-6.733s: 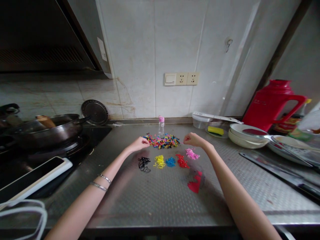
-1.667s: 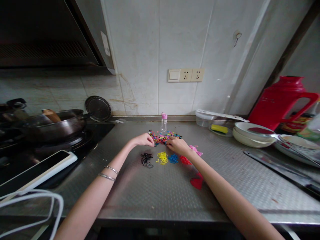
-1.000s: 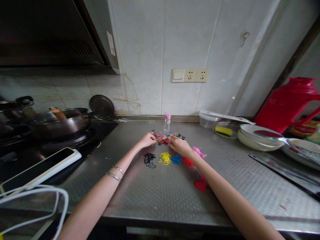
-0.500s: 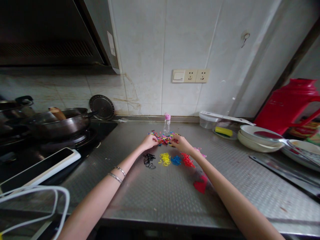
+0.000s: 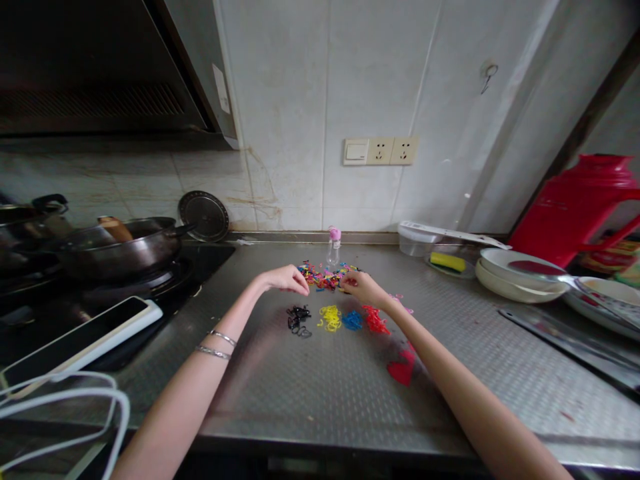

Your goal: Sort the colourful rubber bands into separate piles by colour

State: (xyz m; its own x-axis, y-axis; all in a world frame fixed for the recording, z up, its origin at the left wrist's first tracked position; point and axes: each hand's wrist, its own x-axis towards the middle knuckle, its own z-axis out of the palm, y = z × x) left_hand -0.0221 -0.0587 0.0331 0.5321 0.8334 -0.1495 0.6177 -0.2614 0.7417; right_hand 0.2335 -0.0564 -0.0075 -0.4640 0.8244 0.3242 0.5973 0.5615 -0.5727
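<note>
My left hand (image 5: pixel 287 279) is closed in a pinch, fingertips pointing down just above and behind the pile of black rubber bands (image 5: pixel 299 320); anything in the pinch is too small to make out. At the right side of the mixed heap of coloured rubber bands (image 5: pixel 326 278), my right hand (image 5: pixel 364 288) is also pinched, its fingertips partly hidden. In front of the heap lie separate piles of yellow bands (image 5: pixel 330 319), blue bands (image 5: pixel 352 321) and red bands (image 5: pixel 375 320). Pink bands (image 5: pixel 408 310) show partly behind my right forearm.
A clear bottle with a pink cap (image 5: pixel 333 248) stands behind the heap. A red-printed clear bag (image 5: pixel 401 370) lies beside my right forearm. Stacked bowls (image 5: pixel 520 283) and a knife (image 5: pixel 570 347) are on the right; a pan (image 5: pixel 125 250) sits on the stove at left.
My left hand has moved left and toward me, from the mixed heap to near the black pile. My right hand stays at the heap's right side.
</note>
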